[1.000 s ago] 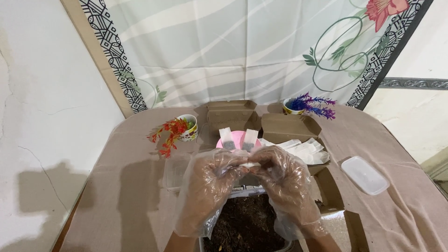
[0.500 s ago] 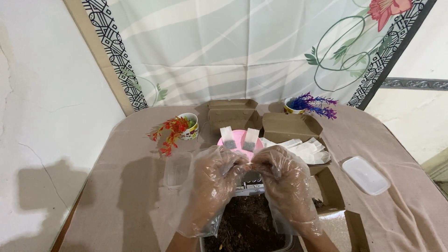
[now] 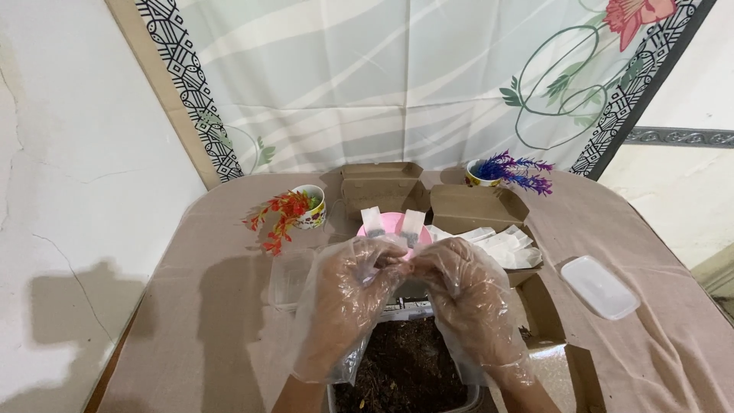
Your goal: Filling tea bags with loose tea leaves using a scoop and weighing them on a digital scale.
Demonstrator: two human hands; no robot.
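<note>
Both hands are in loose clear plastic gloves, fingertips meeting over a container of dark soil [image 3: 405, 367]. The left hand [image 3: 348, 294] and right hand [image 3: 466, 294] are curled in, pinching something small between them (can't tell what). Just behind sits a pink bowl [image 3: 394, 228] with white slips [image 3: 372, 222].

Your left hand [image 3: 348, 294] and right hand [image 3: 466, 294], both in loose clear gloves, meet fingertip to fingertip over a tub of soil [image 3: 405, 367]. What sits in your grip is too small to tell. Just behind them stands a pink bowl [image 3: 394, 229]. A clear lid [image 3: 600, 287] lies to the right on the tabletop [image 3: 199, 306].
</note>
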